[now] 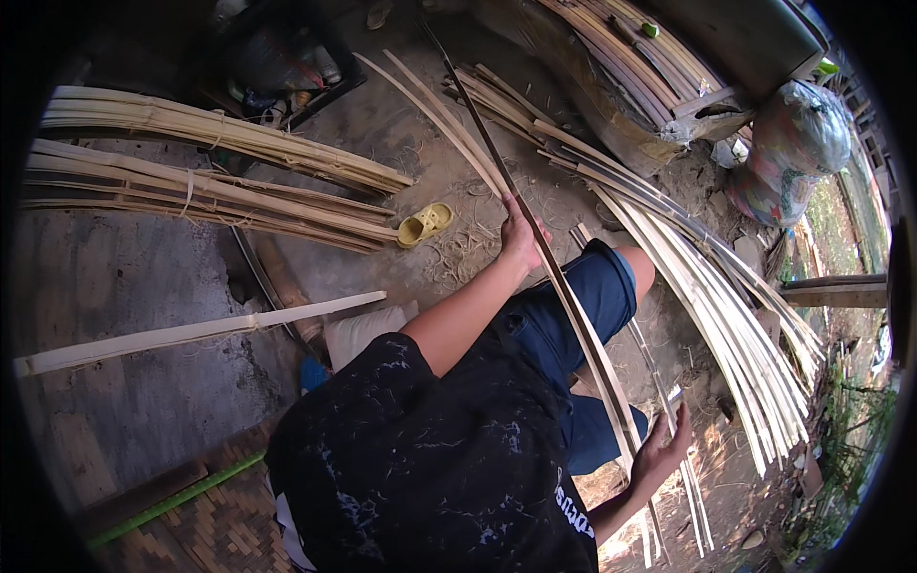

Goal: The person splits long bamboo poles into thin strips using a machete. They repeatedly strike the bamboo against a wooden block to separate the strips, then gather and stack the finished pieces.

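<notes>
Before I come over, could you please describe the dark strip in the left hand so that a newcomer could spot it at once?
Start at the black shirt, then go up to the left hand beyond it. The long, thin strip there slants toward the picture's top edge. Its dark face sets it apart from the pale strips beside it.

Pale split strips fan out across a bare earth floor (373, 134), where curled shavings (468, 250) lie scattered around a single yellow clog (425, 224). At left, two tied bundles, one upper (229, 134) and one lower (210, 198), extend over a stained grey surface (105, 277), their ends jutting past its edge; a lone pale strip (191, 334) lies nearer the person.
</notes>
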Motion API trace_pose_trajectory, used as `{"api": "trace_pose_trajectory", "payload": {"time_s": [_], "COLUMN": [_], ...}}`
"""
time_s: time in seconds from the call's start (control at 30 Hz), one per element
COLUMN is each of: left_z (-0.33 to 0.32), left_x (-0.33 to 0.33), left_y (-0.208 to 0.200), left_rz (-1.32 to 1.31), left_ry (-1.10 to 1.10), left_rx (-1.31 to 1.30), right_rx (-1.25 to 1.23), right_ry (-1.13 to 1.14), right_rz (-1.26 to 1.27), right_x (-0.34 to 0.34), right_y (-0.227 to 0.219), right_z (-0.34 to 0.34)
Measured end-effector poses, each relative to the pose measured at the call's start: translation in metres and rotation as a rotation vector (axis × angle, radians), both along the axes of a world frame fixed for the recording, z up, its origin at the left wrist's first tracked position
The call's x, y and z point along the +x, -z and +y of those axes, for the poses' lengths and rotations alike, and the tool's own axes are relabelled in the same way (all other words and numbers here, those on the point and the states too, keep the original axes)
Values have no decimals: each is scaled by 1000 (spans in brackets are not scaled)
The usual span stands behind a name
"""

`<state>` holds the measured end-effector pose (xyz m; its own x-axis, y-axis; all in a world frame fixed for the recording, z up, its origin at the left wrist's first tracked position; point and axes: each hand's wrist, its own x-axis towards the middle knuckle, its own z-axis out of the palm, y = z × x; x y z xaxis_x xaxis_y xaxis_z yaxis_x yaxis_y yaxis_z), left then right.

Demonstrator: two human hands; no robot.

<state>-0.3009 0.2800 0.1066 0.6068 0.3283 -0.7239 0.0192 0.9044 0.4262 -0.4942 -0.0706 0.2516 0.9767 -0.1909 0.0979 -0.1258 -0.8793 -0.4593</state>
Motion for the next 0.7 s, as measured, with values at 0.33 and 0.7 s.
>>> {"api": "trace_pose_trajectory", "payload": {"time_s": [0.33,0.7], "left_z": [23,29], "left_x": [-27,-25], "left_y": [-3,16], "left_rz": [-19,7], "left_ry": [17,62], "left_rx": [-34,107], "right_rx": [182,180], "right_ry": [-491,-566], "right_rz": [132,15], "right_x": [22,38], "right_y": [61,57], "right_z": [114,118]}}
